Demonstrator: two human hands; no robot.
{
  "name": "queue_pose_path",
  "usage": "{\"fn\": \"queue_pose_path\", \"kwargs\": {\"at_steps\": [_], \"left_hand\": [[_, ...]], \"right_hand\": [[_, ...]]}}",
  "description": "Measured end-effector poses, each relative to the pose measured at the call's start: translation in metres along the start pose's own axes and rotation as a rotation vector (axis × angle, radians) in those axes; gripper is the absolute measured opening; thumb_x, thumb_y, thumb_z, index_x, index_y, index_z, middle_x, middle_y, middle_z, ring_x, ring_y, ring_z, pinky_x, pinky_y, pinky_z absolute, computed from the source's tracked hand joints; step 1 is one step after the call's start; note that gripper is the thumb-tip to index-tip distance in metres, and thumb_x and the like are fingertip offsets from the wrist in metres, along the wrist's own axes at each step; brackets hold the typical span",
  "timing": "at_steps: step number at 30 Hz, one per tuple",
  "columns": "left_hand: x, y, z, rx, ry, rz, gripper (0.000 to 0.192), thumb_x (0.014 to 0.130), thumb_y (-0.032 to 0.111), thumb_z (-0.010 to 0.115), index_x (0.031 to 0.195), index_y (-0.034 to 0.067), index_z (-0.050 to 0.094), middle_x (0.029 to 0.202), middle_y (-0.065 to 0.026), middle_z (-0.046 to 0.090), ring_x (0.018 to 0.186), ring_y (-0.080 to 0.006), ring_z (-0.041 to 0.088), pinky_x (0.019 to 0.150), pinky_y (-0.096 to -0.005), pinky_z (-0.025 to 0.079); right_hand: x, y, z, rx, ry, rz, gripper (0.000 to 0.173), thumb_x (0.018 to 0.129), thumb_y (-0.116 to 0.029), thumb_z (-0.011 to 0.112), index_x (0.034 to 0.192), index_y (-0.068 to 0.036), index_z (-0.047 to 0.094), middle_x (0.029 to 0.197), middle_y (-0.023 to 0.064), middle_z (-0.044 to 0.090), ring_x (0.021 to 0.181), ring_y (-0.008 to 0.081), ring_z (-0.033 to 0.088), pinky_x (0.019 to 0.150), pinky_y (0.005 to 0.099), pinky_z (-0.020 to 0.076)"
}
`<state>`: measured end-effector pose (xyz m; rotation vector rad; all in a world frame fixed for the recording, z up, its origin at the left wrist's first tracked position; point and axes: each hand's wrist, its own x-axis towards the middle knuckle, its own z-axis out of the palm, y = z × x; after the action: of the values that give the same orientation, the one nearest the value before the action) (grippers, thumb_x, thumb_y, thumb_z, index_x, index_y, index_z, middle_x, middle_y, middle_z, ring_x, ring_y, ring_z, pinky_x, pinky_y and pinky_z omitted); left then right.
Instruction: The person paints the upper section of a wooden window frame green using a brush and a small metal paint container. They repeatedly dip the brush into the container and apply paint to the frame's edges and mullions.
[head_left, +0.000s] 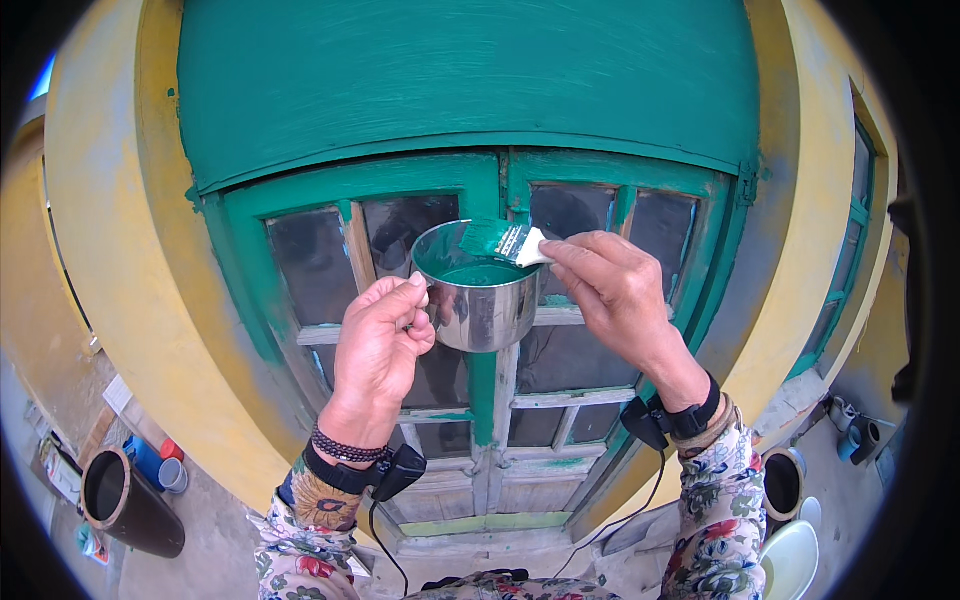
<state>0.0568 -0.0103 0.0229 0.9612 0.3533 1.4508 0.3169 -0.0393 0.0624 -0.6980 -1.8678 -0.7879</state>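
Note:
A shiny metal cup (487, 311) with green paint (487, 274) inside is held up in front of a double door. My left hand (386, 330) grips it at its left side, where the handle is mostly hidden by the fingers. In my right hand (611, 281) is a flat paintbrush (517, 244), held by its white handle, its green-coated bristles at the cup's rim. Behind them, the wooden glazed door (484, 390) is green on its upper frame, while many lower bars show bare or worn wood. The panel above the door (465, 75) is green all over.
Yellow walls (180, 300) flank the doorway. On the ground at left stand a tall dark jar (131, 506), a blue container (142, 459) and a small bucket (173, 476). At right are another jar (782, 480) and a pale basin (791, 562). Cables hang from both wrist devices.

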Motion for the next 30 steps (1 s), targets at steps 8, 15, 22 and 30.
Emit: {"fn": "queue_pose_path", "kwargs": {"at_steps": [8,15,22,30], "left_hand": [[0.031,0.030,-0.020,0.054,0.026,0.078,0.016,0.097,0.013,0.072,0.086,0.008,0.062,0.074,-0.0002,0.060,0.062,-0.0099,0.054,0.059,-0.0273,0.043],[0.036,0.030,-0.023,0.064,0.063,0.056,0.018,0.095,0.014,0.074,0.084,0.008,0.062,0.070,0.0009,0.058,0.061,-0.0090,0.053,0.056,-0.0277,0.040],[0.037,0.024,-0.025,0.070,0.086,0.025,0.024,0.094,0.014,0.075,0.080,0.010,0.056,0.070,0.0000,0.055,0.059,-0.0095,0.050,0.056,-0.0247,0.039],[0.036,0.024,-0.032,0.072,0.078,0.024,0.021,0.095,0.017,0.074,0.081,0.009,0.061,0.065,0.0025,0.053,0.059,-0.0098,0.052,0.058,-0.0276,0.041]], "right_hand": [[0.041,0.023,0.057,-0.138,0.075,-0.112,0.028,0.083,-0.001,0.072,0.110,-0.008,0.074,0.094,0.0089,0.069,0.083,0.0274,0.069,0.064,0.0386,0.0570],[0.054,0.040,0.083,-0.370,-0.014,-0.201,0.044,0.074,0.001,0.071,0.116,-0.010,0.071,0.105,0.0074,0.068,0.084,0.0247,0.065,0.065,0.0362,0.0571],[0.028,0.044,0.043,-0.537,-0.039,-0.249,0.049,0.070,-0.001,0.073,0.119,-0.009,0.069,0.105,0.0066,0.065,0.083,0.0217,0.062,0.065,0.0344,0.0559],[0.059,0.024,0.089,-0.445,-0.103,-0.382,0.046,0.074,-0.005,0.069,0.121,-0.007,0.067,0.107,0.0055,0.062,0.083,0.0196,0.059,0.065,0.0322,0.0544]]}}
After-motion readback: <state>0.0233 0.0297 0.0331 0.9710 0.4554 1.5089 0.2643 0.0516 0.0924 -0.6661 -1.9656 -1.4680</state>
